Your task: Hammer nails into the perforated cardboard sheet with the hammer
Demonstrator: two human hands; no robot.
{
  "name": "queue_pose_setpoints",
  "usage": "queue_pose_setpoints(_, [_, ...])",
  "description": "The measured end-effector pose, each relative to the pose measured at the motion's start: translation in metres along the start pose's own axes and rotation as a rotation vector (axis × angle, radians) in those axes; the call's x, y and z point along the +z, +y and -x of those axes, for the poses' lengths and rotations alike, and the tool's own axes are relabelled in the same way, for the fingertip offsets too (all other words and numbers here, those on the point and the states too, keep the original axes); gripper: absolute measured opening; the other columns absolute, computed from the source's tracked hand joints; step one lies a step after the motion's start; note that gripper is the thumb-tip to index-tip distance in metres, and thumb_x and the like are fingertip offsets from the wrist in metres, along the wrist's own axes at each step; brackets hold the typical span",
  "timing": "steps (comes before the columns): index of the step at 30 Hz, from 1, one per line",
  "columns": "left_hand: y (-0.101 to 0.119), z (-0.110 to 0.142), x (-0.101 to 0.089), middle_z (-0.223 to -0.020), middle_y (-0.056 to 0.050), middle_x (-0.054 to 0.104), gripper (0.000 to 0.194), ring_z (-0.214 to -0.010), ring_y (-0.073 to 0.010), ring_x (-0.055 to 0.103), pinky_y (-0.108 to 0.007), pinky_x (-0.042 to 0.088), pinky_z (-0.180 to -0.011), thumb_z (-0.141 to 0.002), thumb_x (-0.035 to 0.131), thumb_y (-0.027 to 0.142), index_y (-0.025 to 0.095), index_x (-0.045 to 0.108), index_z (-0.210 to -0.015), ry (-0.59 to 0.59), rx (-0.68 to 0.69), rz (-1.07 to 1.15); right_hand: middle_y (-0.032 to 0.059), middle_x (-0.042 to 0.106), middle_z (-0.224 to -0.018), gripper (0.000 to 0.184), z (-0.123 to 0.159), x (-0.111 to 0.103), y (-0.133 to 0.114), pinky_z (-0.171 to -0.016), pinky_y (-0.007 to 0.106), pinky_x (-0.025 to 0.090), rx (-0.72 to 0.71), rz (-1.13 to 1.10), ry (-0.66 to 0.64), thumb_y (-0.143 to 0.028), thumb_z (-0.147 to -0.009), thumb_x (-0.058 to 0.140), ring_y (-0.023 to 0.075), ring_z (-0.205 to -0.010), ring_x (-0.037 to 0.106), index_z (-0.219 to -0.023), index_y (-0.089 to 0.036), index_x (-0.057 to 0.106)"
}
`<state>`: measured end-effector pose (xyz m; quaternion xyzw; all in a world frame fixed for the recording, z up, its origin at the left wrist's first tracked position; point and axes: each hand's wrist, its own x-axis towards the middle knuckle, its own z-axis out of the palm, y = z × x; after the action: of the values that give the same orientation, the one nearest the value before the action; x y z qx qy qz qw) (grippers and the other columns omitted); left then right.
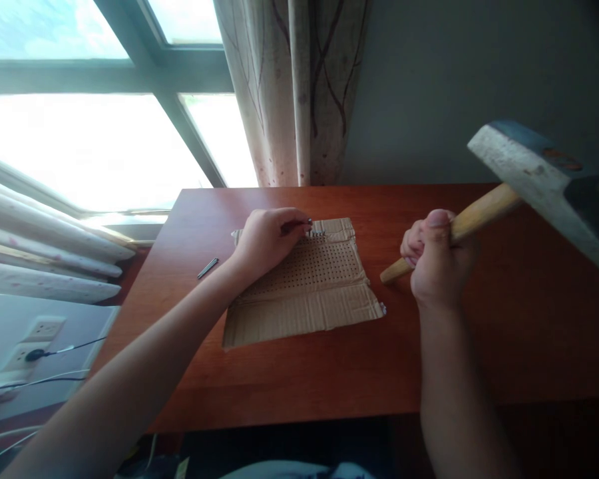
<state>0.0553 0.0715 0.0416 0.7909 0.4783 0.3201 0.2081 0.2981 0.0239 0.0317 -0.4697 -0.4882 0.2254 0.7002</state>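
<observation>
My right hand (435, 259) is wrapped round the wooden handle of a hammer (522, 159), raised above the right side of the table with its metal head up and to the right. My left hand (267, 241) pinches a small nail (309, 221) by its top at the far edge of a dotted board. Beside those fingertips stands a short row of nails (319, 234). The board (319, 266) carries a grid of dark dots or holes and rests on a creased sheet of cardboard (279, 321). The hand covers its left part.
Several loose nails (208, 268) lie left of the cardboard on the reddish-brown wooden table (299, 382). A window (164, 73) and curtains (289, 100) stand behind and to the left. Wall sockets (34, 342) with a plugged-in cable are at the lower left.
</observation>
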Motion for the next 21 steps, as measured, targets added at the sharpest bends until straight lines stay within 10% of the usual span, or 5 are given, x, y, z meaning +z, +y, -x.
queue_pose_setpoints(13, [-0.0033, 0.0033, 0.0043, -0.082, -0.002, 0.078, 0.016, -0.069, -0.015, 0.069, -0.026, 0.051, -0.067, -0.086, 0.061, 0.02, 0.019, 0.077, -0.087, 0.044, 0.058, -0.034, -0.0076, 0.028, -0.048, 0.054, 0.0012, 0.002, -0.0013, -0.038, 0.027, 0.021, 0.017, 0.014, -0.036, -0.057, -0.091, 0.06, 0.0074, -0.039, 0.028, -0.059, -0.024, 0.032])
queue_pose_setpoints(21, [-0.0049, 0.0022, 0.0059, -0.082, -0.002, 0.078, 0.015, -0.068, -0.015, 0.069, -0.026, 0.05, -0.068, -0.085, 0.062, 0.019, 0.019, 0.077, -0.085, 0.067, 0.08, -0.035, -0.0048, 0.038, -0.053, 0.051, -0.0046, -0.0008, -0.0057, -0.042, 0.027, 0.028, 0.097, 0.21, -0.342, -0.062, -0.092, 0.055, 0.0096, -0.045, 0.036, -0.063, -0.023, 0.04])
